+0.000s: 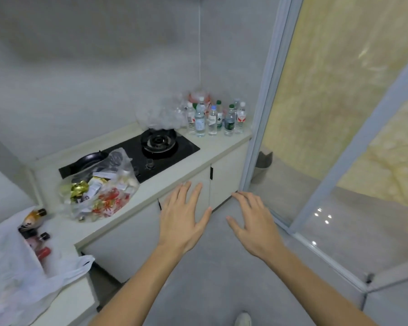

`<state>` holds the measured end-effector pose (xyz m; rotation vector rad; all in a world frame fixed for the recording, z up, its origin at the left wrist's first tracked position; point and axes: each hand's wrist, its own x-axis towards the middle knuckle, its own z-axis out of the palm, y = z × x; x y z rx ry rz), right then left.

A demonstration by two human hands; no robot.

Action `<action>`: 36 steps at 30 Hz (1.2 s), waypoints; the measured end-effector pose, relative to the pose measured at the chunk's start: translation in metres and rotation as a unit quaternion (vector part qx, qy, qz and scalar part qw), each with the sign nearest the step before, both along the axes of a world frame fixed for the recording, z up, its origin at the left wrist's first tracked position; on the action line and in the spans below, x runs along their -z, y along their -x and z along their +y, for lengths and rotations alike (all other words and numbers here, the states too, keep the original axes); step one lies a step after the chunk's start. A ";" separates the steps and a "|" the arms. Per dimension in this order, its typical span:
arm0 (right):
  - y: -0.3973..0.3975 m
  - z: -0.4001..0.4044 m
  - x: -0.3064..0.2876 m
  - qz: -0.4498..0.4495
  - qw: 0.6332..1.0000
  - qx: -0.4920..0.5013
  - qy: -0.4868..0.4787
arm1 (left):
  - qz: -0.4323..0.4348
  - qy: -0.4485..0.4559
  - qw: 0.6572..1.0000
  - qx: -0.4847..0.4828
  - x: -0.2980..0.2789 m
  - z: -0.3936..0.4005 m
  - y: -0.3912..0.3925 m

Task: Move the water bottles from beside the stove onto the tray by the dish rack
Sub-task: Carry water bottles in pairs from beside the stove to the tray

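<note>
Several clear plastic water bottles with white and green caps stand upright in a cluster on the pale counter's far right corner, just right of the black gas stove. My left hand and my right hand are both held out in front of the cabinet doors, fingers spread, holding nothing. Both hands are well short of the bottles. No tray or dish rack is in view.
A clear bag of snack packets lies on the counter by the stove's near end. A white bag with small bottles sits at the left. A glass sliding door frame borders the counter on the right.
</note>
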<state>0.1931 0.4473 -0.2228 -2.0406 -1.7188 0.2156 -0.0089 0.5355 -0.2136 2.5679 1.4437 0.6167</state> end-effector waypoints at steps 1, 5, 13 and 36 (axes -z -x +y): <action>-0.012 0.014 0.004 0.005 1.000 0.004 -0.001 | 0.001 0.004 1.000 0.004 0.002 0.014 -0.011; -0.061 0.080 0.017 0.016 1.000 0.007 -0.011 | 0.007 0.001 1.000 0.021 0.012 0.080 -0.061; -0.167 0.226 0.031 0.012 0.999 -0.044 0.015 | 0.014 0.037 0.999 -0.013 0.027 0.209 -0.167; -0.375 0.540 0.073 0.004 0.996 -0.039 0.078 | -0.003 0.104 0.994 -0.030 0.102 0.510 -0.348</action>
